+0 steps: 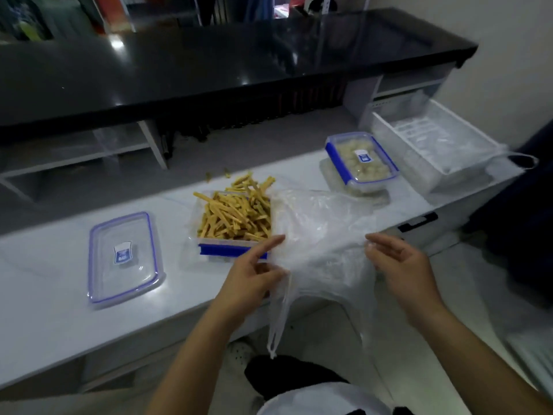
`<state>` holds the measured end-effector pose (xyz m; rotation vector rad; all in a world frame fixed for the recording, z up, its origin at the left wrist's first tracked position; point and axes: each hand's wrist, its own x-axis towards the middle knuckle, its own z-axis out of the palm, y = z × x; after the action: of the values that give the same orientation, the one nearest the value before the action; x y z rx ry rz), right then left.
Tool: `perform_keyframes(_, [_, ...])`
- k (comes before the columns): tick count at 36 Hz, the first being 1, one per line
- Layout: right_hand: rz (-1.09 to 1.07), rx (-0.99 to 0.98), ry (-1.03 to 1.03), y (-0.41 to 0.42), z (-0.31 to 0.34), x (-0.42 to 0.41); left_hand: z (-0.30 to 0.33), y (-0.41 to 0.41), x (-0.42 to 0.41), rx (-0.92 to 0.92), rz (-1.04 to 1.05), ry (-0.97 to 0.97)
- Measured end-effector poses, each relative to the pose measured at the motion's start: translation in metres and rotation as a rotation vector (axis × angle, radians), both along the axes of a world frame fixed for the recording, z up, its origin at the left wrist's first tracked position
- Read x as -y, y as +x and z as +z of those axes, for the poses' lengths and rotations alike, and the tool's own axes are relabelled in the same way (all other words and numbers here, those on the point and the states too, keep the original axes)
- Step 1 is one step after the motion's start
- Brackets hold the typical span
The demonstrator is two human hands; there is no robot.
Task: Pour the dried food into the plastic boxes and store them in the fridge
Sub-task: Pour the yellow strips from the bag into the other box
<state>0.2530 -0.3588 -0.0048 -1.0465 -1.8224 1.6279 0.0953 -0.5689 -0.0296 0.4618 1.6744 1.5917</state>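
Room: a dim kitchen corner seen from the head view, with a black glossy upper counter above and behind a pale white bench.
Open box: a clear plastic box with a blue clasp sits mid-bench, heaped with yellow-brown dried food strips; some stand above the rim and a few crumbs lie behind it.
Lid: its clear, blue-edged lid lies flat well to the left, apart from the box.
Filled box: a second box, lidded and holding pale round pieces, rests at the right on top of something clear that I cannot identify.
Drawer: a white freezer drawer stands pulled out at far right.
Bag: a thin translucent plastic bag lies just right of the open box, one handle hanging over the bench edge.
Left hand: left hand pinches the bag's near-left edge, fingers curled onto the film.
Right hand: right hand has fingers loosely apart, tips touching the bag's right edge; a firm grip is not evident.
Step advice: the bag looks empty, so gather it aside, level the strips below the rim, then press the lid on.
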Motion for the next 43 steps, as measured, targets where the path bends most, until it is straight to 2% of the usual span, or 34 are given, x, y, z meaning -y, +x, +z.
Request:
perform_keyframes(9, [-0.078, 0.108, 0.161, 0.103, 0.002, -0.044, -0.002, 0.073, -0.053, -0.130, -0.115, 0.047])
perform_keyframes(16, [-0.091, 0.070, 0.249, 0.122, 0.006, -0.096, 0.022, 0.094, -0.094, -0.280, -0.133, 0.017])
perform_keyframes(22, [-0.063, 0.045, 0.277, 0.128, 0.008, -0.162, 0.034, 0.110, -0.152, -0.480, -0.103, -0.054])
perform_keyframes(34, [0.107, 0.029, 0.312, 0.148, 0.023, -0.357, 0.041, 0.148, -0.325, -0.444, 0.036, -0.110])
perform_keyframes(43, [0.282, 0.002, 0.365, 0.118, 0.038, -0.464, 0.058, 0.150, -0.415, -0.513, 0.099, -0.143])
